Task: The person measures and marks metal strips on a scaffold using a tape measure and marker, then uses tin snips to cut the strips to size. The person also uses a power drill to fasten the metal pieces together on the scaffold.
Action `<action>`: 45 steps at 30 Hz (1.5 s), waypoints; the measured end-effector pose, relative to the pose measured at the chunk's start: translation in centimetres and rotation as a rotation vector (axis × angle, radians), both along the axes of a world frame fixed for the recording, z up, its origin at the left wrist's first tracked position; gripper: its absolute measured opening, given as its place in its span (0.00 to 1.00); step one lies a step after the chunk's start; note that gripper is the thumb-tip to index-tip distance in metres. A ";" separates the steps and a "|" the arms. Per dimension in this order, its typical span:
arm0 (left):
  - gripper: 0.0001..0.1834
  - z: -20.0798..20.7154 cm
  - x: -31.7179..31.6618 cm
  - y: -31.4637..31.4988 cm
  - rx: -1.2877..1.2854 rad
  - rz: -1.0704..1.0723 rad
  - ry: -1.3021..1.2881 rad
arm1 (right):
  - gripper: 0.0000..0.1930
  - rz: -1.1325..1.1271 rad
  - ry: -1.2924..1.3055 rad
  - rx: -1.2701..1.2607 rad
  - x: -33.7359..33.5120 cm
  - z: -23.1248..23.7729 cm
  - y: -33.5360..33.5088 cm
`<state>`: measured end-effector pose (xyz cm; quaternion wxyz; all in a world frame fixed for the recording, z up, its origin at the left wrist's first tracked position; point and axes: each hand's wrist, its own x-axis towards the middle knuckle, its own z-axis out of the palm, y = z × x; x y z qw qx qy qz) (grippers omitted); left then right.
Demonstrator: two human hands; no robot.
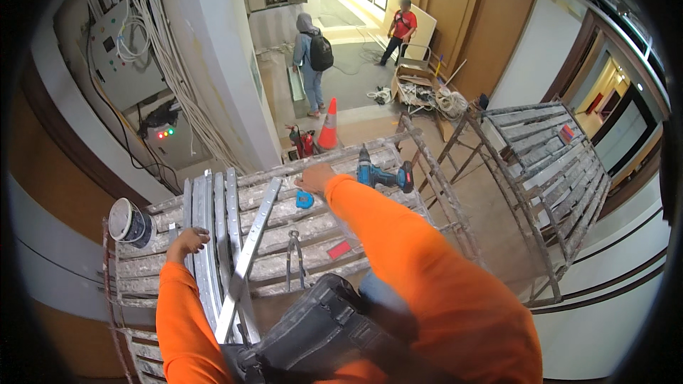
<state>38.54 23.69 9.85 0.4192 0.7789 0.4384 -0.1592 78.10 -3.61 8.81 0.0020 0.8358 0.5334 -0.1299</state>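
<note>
My left hand [188,243] is at the left of the plank platform, over a group of silver metal channels [206,224]. Its fingers are loosely bent and a little apart, with nothing visible in them. My right hand [315,178] reaches to the platform's far edge, fingers curled in; what they hold, if anything, is hidden. Just below it lies a blue tape measure [304,200]. A blue-and-black cordless drill [384,176] rests to its right. One perforated metal strip [249,256] slants across the planks. Nearer me are pliers-like grey handles [294,259] and a small red packet [339,249].
A paint-stained bucket [131,222] stands at the platform's left end. Another plank scaffold [548,156] is at right. Below are an orange cone [329,124], a red extinguisher [303,142], a loaded cart [420,85] and two people. Cables [153,43] hang at left.
</note>
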 end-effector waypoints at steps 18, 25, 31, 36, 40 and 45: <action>0.40 -12.3 -13.9 -20.0 0.608 -0.009 -0.089 | 0.33 -0.196 0.262 -0.175 1.9 -13.0 -16.4; 0.39 -12.2 -13.8 -20.0 0.636 0.009 -0.039 | 0.30 -0.301 0.355 -0.280 -0.9 -12.8 -14.2; 0.32 -14.1 -12.8 -18.3 0.651 0.040 -0.109 | 0.23 -0.686 0.938 0.043 0.5 -16.6 -15.7; 0.29 -12.4 -12.3 -18.0 0.520 0.207 -0.250 | 0.19 -0.740 1.098 0.095 1.4 -12.4 -16.9; 0.29 -6.6 -11.4 -17.1 0.502 0.244 -0.312 | 0.19 -0.767 1.166 0.285 3.8 -8.5 -18.6; 0.26 1.2 -13.9 -14.0 0.557 0.414 -0.545 | 0.16 -0.639 1.290 0.365 5.2 -2.6 -15.6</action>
